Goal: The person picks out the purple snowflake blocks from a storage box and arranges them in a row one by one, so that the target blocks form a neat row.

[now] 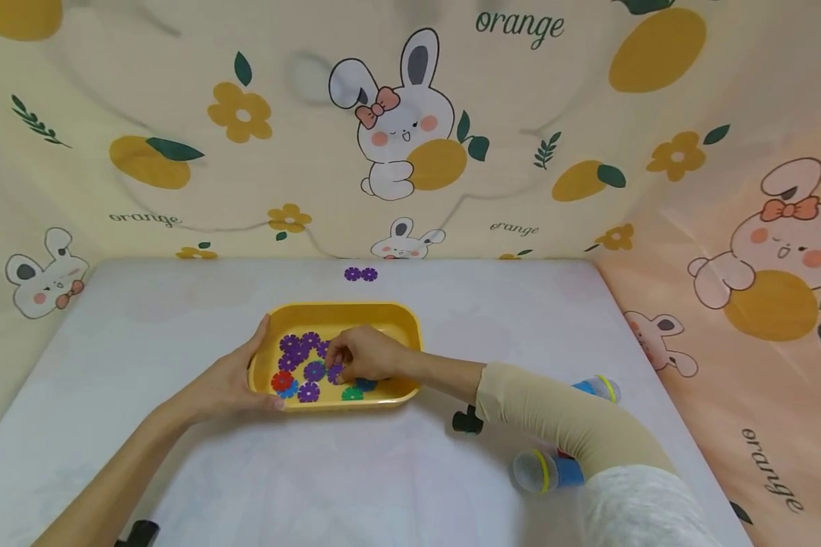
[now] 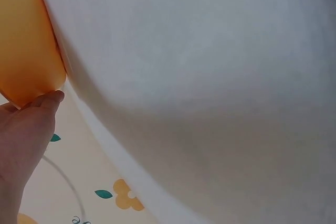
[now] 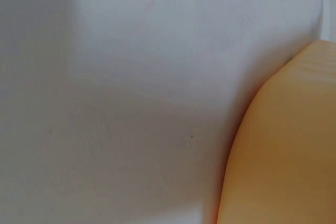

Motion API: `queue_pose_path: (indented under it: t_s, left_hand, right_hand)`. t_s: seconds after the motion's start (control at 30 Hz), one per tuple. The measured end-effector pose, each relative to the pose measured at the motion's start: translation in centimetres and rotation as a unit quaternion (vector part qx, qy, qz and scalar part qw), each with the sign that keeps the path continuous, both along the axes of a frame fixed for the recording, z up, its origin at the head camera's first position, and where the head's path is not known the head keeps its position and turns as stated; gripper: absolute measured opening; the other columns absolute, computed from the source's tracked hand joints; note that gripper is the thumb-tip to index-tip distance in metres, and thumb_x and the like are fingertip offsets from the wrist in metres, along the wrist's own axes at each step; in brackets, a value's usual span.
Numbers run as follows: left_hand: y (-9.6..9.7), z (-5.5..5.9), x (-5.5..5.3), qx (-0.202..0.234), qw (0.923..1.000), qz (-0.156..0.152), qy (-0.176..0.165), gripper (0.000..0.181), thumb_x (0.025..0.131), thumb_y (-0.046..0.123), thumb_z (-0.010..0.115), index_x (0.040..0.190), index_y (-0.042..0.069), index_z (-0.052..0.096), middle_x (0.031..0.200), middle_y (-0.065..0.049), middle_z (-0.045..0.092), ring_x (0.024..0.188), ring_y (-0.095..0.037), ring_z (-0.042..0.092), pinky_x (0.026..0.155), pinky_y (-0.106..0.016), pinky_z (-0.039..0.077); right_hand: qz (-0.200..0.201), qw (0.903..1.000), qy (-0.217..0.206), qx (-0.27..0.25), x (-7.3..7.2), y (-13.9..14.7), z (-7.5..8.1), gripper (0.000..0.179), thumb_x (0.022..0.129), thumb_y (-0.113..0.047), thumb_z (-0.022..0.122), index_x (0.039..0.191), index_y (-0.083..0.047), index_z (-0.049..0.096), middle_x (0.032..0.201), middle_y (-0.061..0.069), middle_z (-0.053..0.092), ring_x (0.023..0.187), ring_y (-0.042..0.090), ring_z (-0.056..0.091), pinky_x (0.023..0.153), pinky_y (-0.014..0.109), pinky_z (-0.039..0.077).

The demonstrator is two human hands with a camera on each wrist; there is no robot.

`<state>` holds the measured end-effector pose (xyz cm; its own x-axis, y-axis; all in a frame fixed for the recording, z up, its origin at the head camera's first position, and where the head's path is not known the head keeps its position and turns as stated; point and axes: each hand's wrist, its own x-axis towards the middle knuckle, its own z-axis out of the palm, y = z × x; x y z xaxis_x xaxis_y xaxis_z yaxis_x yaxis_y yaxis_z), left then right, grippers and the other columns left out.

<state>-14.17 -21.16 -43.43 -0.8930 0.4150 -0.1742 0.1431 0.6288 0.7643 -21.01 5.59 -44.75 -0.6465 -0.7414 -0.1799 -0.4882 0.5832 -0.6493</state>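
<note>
A yellow plastic tray [image 1: 404, 327] stands on the table with several notched plastic discs in it, mostly purple [image 1: 310, 339]. Red [image 1: 283, 381], blue and green [image 1: 352, 393] discs lie along its front. My left hand [image 1: 236, 380] grips the tray's left end, thumb at the front corner and fingers along the side. In the left wrist view, fingertips [image 2: 52, 98] press against the tray's outer wall. Reaching over the tray's right side, my right hand [image 1: 369, 353] has its fingers curled at a purple disc [image 1: 336, 374], which it pinches. The right wrist view shows only the tray's wall [image 3: 283, 145] and tablecloth.
Two joined purple discs [image 1: 360, 274] lie at the table's back edge. On the right, near my right sleeve, lie two clear-ended cylinders with blue and yellow bands, one nearer [image 1: 537, 471] and one farther [image 1: 598, 387]. Printed cloth walls [image 1: 280, 175] border the white table.
</note>
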Motion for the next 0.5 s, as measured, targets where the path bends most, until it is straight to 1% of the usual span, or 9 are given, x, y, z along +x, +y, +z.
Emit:
queue_pose_path:
  t_s: [0.1, 0.13, 0.3, 0.43, 0.5]
  left_hand:
    - [-0.1, 0.1, 0.0, 0.001, 1.0000, 0.004, 0.003, 0.134, 0.071, 0.040, 0.089, 0.159, 0.009, -0.008, 0.160, -0.031, 0.013, 0.140, -0.053, 0.029, 0.110, -0.061, 0.033]
    - [-0.1, 0.0, 0.0, 0.001, 1.0000, 0.004, 0.001, 0.134, 0.071, 0.040, 0.089, 0.159, 0.009, -0.008, 0.160, -0.031, 0.013, 0.140, -0.053, 0.028, 0.110, -0.061, 0.033]
    - [0.2, -0.3, 0.2, 0.002, 1.0000, 0.004, -0.003, 0.135, 0.070, 0.044, 0.088, 0.159, 0.009, -0.008, 0.161, -0.030, 0.013, 0.141, -0.051, 0.028, 0.110, -0.059, 0.034]
    - [0.3, -0.2, 0.2, 0.001, 1.0000, 0.008, 0.002, 0.137, 0.069, 0.045, 0.089, 0.159, 0.008, -0.007, 0.160, -0.030, 0.014, 0.140, -0.051, 0.030, 0.110, -0.060, 0.033]
    - [0.2, -0.3, 0.2, -0.001, 1.0000, 0.006, 0.004, 0.137, 0.069, 0.046, 0.088, 0.159, 0.008, -0.007, 0.161, -0.029, 0.014, 0.141, -0.051, 0.028, 0.110, -0.060, 0.033]
  right_hand:
    - [-0.002, 0.9999, 0.013, -0.010, -0.2, -0.2, 0.1, 0.012, 0.086, -0.012, 0.079, 0.096, -0.017, 0.075, 0.089, -0.009, 0.066, 0.081, 0.006, 0.057, 0.074, 0.013, 0.050]
    - [-0.003, 0.9999, 0.011, -0.013, -0.2, -0.1, 0.2, 0.011, 0.086, -0.011, 0.078, 0.096, -0.017, 0.076, 0.090, -0.009, 0.067, 0.081, 0.005, 0.058, 0.074, 0.014, 0.050]
    - [-0.017, 0.9993, -0.025, -0.022, -0.5, 0.4, 0.5, 0.010, 0.090, -0.012, 0.074, 0.097, -0.017, 0.080, 0.088, -0.009, 0.073, 0.075, 0.003, 0.061, 0.071, 0.016, 0.052]
    - [-0.034, 0.9962, -0.052, -0.060, -1.5, 1.0, 1.3, 0.012, 0.091, -0.012, 0.073, 0.101, -0.013, 0.080, 0.091, -0.009, 0.075, 0.078, 0.005, 0.065, 0.072, 0.019, 0.055]
    - [-0.047, 0.9931, -0.070, -0.081, -2.0, 1.3, 1.9, 0.014, 0.091, -0.011, 0.072, 0.104, -0.010, 0.079, 0.093, -0.006, 0.076, 0.080, 0.007, 0.069, 0.073, 0.024, 0.057]
